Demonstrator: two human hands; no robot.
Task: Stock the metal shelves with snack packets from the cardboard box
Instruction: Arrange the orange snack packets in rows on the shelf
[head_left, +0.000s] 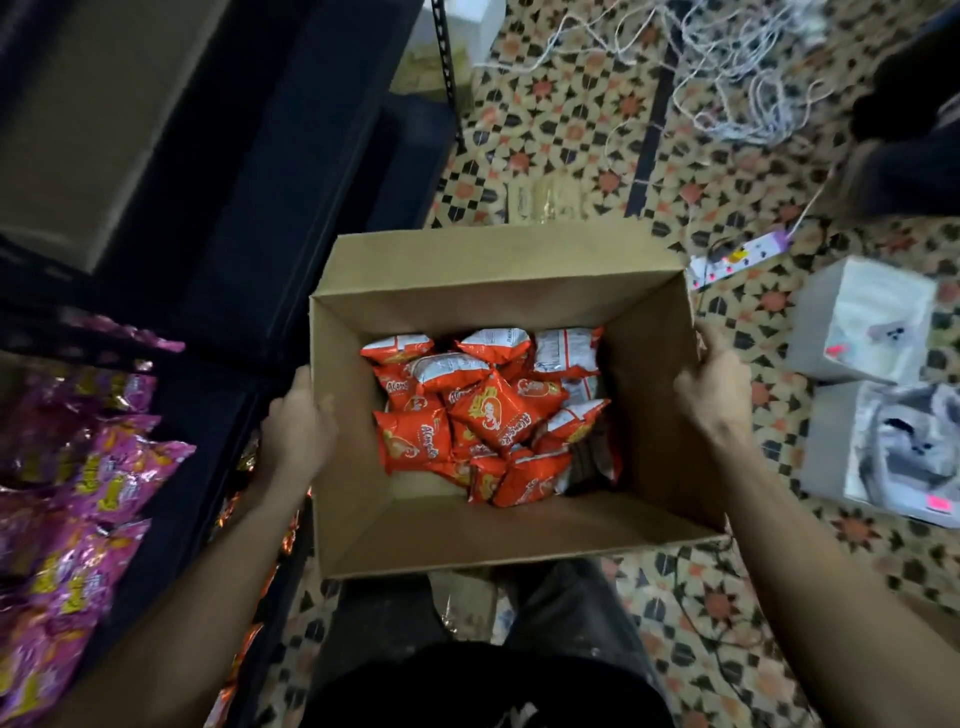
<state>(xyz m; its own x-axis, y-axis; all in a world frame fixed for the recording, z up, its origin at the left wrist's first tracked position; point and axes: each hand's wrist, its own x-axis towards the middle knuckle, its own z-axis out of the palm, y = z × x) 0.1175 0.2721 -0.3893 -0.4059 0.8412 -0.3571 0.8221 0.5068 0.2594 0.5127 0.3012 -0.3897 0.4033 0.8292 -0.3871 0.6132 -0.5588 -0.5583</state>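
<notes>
A person's left hand (298, 415) and right hand (714, 384) grasp the opposite side walls of an open cardboard box (649, 415), thumbs at the rim, the other fingers hidden behind the cardboard. Orange snack packets (488, 415) lie jumbled in a heap on the box floor, several overlapping, with a bare patch of cardboard near the person; their lettering is too blurred to read. Whether the box rests on the patterned tile floor (571, 130) or hangs clear of it cannot be told. To the left stand the dark metal shelves (291, 182), mostly in shadow, with pink snack packets (93, 493) piled on a level cut off by the frame edge. Beyond the box lie a tangle of white cord (727, 62) and a power strip (737, 257). On the right sit 2 pale boxes (862, 322), their contents indistinct. The person's dark trousers (571, 613) show below the box.
</notes>
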